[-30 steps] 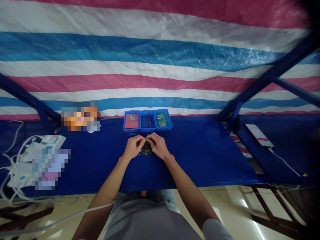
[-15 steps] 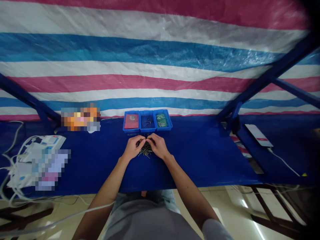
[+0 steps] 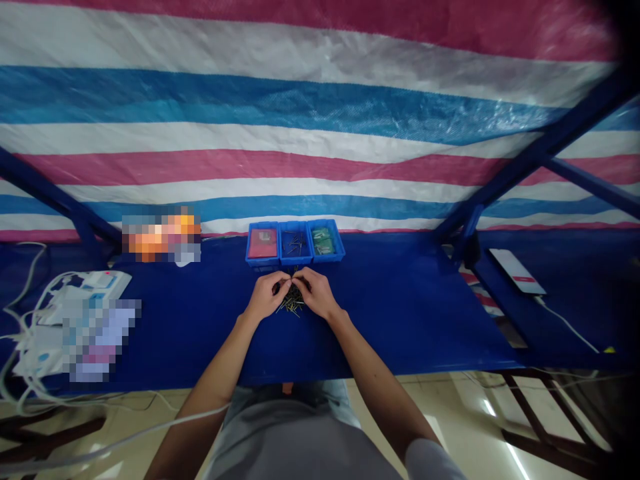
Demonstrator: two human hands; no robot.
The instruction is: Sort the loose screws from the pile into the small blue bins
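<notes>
On the blue table, a small heap of thin, brass-coloured and dark metal pieces [image 3: 291, 305], like screws or nails, lies under my fingers. My left hand [image 3: 267, 293] is closed in a pinch at the heap's left side. From the other side, my right hand [image 3: 316, 292] pinches too, its fingertips meeting those of the left. Whatever is between the fingertips is too small to make out. Just beyond the hands stand three joined blue bins: the left bin [image 3: 248, 250] holds a red packet, the middle bin [image 3: 295, 261] several dark screw-like pieces, the right bin [image 3: 342, 248] green-and-clear packets.
A white power strip [image 3: 117, 283] with tangled cables and a blurred packet lie at the left. An orange blurred item [image 3: 160, 237] sits at the back left. To the right, a phone [image 3: 517, 270] rests on a cable. Blue frame bars and striped sheeting rise behind.
Both hands stay over the heap in almost the same place, with only tiny fingertip shifts. The bins and heap look unchanged.
</notes>
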